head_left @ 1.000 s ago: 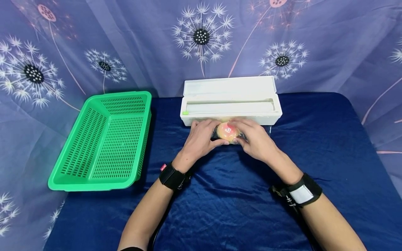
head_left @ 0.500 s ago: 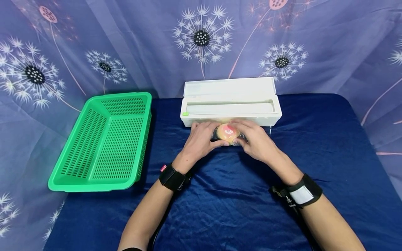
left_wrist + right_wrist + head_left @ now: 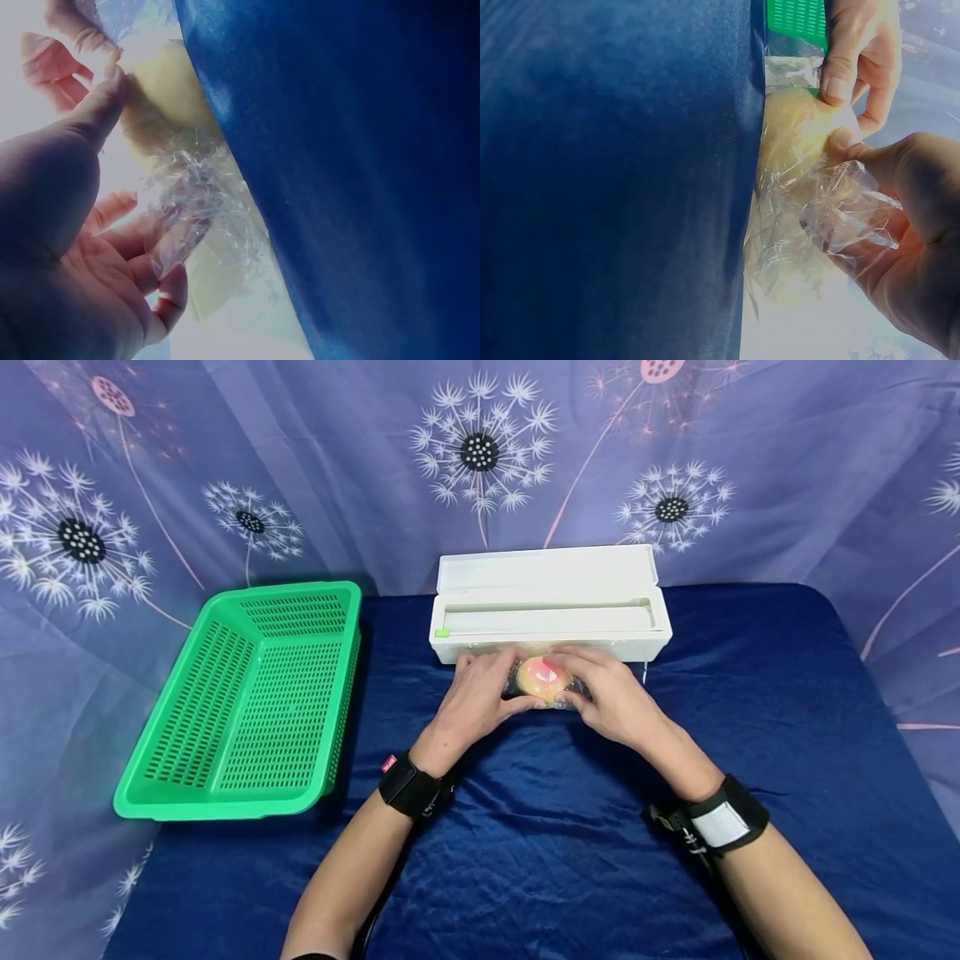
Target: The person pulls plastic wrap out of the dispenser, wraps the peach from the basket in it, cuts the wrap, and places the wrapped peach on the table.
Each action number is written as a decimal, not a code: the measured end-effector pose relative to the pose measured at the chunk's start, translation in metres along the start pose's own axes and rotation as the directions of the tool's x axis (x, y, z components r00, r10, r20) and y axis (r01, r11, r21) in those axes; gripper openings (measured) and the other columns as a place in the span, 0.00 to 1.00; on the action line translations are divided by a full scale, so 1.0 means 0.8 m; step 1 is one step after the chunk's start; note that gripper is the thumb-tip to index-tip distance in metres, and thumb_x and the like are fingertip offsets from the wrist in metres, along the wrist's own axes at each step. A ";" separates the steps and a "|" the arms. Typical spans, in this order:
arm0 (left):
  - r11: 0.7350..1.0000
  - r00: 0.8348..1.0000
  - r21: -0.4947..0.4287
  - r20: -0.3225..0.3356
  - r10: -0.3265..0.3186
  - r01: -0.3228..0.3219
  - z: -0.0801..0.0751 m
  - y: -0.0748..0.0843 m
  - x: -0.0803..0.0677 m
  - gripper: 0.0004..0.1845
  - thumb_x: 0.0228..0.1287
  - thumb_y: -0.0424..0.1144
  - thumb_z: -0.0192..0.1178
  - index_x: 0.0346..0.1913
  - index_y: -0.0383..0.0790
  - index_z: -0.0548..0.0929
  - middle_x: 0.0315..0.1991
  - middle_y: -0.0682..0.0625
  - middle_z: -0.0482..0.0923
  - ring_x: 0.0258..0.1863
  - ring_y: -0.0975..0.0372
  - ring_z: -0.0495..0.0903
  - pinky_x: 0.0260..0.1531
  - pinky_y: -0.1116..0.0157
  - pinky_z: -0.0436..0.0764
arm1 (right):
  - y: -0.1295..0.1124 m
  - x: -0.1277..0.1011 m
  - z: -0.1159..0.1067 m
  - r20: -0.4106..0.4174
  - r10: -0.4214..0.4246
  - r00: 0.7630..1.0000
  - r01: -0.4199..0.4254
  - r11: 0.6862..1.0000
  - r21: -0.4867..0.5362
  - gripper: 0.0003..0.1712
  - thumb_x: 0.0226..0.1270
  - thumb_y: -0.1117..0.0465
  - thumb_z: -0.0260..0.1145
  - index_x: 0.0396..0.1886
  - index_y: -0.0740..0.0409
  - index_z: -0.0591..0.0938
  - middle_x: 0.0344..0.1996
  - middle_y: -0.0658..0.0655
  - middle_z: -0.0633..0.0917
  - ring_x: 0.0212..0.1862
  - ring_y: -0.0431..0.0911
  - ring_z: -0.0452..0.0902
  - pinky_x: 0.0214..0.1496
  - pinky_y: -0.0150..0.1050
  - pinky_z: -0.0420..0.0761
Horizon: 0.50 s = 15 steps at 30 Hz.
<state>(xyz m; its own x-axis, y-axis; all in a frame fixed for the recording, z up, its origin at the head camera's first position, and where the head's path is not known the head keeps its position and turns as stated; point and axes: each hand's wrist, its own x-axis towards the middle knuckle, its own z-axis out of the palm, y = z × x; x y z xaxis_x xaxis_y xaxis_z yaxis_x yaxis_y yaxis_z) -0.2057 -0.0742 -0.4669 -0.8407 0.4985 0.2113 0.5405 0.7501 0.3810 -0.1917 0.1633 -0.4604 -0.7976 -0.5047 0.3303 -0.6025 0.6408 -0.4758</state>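
Note:
A round yellow-and-red fruit (image 3: 543,679) sits before the cling film box (image 3: 551,647), with clear cling film (image 3: 855,214) crumpled about it. My left hand (image 3: 476,689) holds the fruit from the left, thumb at its near edge and fingers on the far side. From the right, my right hand (image 3: 615,693) grips it the same way. In the left wrist view the film (image 3: 199,199) bunches beside the yellow fruit (image 3: 176,94), overlapping some fingers. The thumbs are close together on the fruit's near side.
The white box's lid (image 3: 547,570) stands up at the back, and a film roll (image 3: 551,619) lies inside. A small green slider (image 3: 442,632) is at its left end. A green plastic basket (image 3: 341,710) stands at the left on the blue tablecloth (image 3: 540,852), with a patterned curtain (image 3: 360,460) behind.
Both hands stay around the fruit in nearly the same place. The view shifts only slightly; the box and basket stand where they were.

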 end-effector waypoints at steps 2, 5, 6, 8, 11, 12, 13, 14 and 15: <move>1.000 1.000 0.015 -0.009 0.008 -0.008 0.000 0.001 -0.001 0.35 0.64 0.64 0.71 0.65 0.48 0.76 0.47 0.54 0.86 0.46 0.61 0.84 0.49 0.54 0.69 | 0.000 0.000 0.000 0.002 -0.007 1.000 0.007 1.000 -0.001 0.33 0.62 0.75 0.76 0.68 0.67 0.81 0.67 0.67 0.80 0.70 0.63 0.75 0.69 0.59 0.75; 0.997 0.999 0.069 -0.028 0.023 -0.021 0.000 0.002 -0.002 0.35 0.64 0.66 0.70 0.65 0.48 0.77 0.52 0.52 0.85 0.49 0.60 0.83 0.49 0.54 0.69 | 0.000 0.000 0.000 0.005 -0.021 1.000 0.021 1.000 -0.003 0.33 0.62 0.76 0.75 0.69 0.68 0.80 0.68 0.69 0.79 0.70 0.64 0.74 0.69 0.59 0.75; 0.996 0.999 0.087 -0.035 0.027 -0.023 0.000 0.002 -0.002 0.35 0.63 0.67 0.70 0.65 0.49 0.78 0.54 0.51 0.84 0.50 0.59 0.82 0.49 0.54 0.69 | 0.000 0.000 0.000 0.008 -0.025 1.000 0.025 1.000 -0.005 0.33 0.63 0.76 0.75 0.69 0.68 0.79 0.68 0.69 0.79 0.70 0.64 0.74 0.69 0.59 0.75; 0.991 0.998 0.128 -0.049 0.036 -0.029 0.000 0.003 -0.003 0.37 0.62 0.68 0.70 0.65 0.49 0.79 0.57 0.49 0.81 0.51 0.58 0.81 0.50 0.54 0.69 | 0.000 0.000 0.000 0.011 -0.028 1.000 0.028 1.000 -0.008 0.33 0.63 0.76 0.74 0.70 0.68 0.79 0.68 0.69 0.79 0.70 0.64 0.74 0.68 0.59 0.76; 0.981 0.996 0.189 -0.063 0.063 -0.050 0.000 0.005 -0.003 0.40 0.59 0.71 0.71 0.65 0.47 0.79 0.58 0.47 0.76 0.50 0.56 0.78 0.51 0.55 0.69 | 0.001 -0.001 0.000 0.017 -0.030 0.999 0.030 1.000 -0.009 0.33 0.64 0.75 0.74 0.70 0.68 0.79 0.69 0.69 0.78 0.70 0.65 0.74 0.67 0.60 0.77; 0.975 0.995 0.212 -0.067 0.078 -0.062 0.000 0.006 -0.003 0.42 0.57 0.72 0.71 0.65 0.46 0.78 0.57 0.47 0.75 0.50 0.56 0.77 0.52 0.55 0.69 | 0.001 0.000 0.000 0.018 -0.030 0.999 0.031 1.000 -0.008 0.33 0.64 0.75 0.74 0.70 0.68 0.79 0.69 0.69 0.78 0.70 0.65 0.74 0.66 0.60 0.77; 0.969 0.993 0.235 -0.071 0.098 -0.078 0.000 0.007 -0.002 0.44 0.56 0.72 0.72 0.65 0.45 0.78 0.58 0.47 0.74 0.50 0.56 0.77 0.53 0.54 0.70 | 0.001 0.000 0.000 0.018 -0.031 0.999 0.031 0.999 -0.008 0.33 0.64 0.75 0.74 0.70 0.68 0.79 0.69 0.69 0.78 0.70 0.65 0.74 0.66 0.59 0.77; 0.962 0.990 0.257 -0.074 0.121 -0.098 0.000 0.008 -0.002 0.45 0.54 0.72 0.73 0.65 0.44 0.78 0.59 0.46 0.74 0.52 0.55 0.77 0.53 0.54 0.71 | 0.002 0.000 0.000 0.017 -0.032 0.999 0.032 0.999 -0.007 0.33 0.64 0.75 0.74 0.70 0.68 0.79 0.69 0.69 0.78 0.70 0.65 0.74 0.66 0.60 0.77; 0.954 0.987 0.274 -0.073 0.143 -0.118 0.000 0.009 -0.001 0.45 0.53 0.72 0.74 0.64 0.44 0.77 0.60 0.46 0.73 0.54 0.54 0.77 0.54 0.53 0.71 | 0.002 0.000 0.000 0.016 -0.033 0.999 0.033 0.999 -0.006 0.33 0.64 0.75 0.74 0.70 0.68 0.79 0.69 0.70 0.78 0.70 0.65 0.74 0.66 0.60 0.77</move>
<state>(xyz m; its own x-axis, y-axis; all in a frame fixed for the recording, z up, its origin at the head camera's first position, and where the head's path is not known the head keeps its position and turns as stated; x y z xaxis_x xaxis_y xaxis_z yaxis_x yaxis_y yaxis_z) -0.2007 -0.0691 -0.4643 -0.7546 0.5678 0.3288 0.6240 0.7760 0.0921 -0.1929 0.1647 -0.4612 -0.7770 -0.5345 0.3325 -0.6284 0.6273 -0.4600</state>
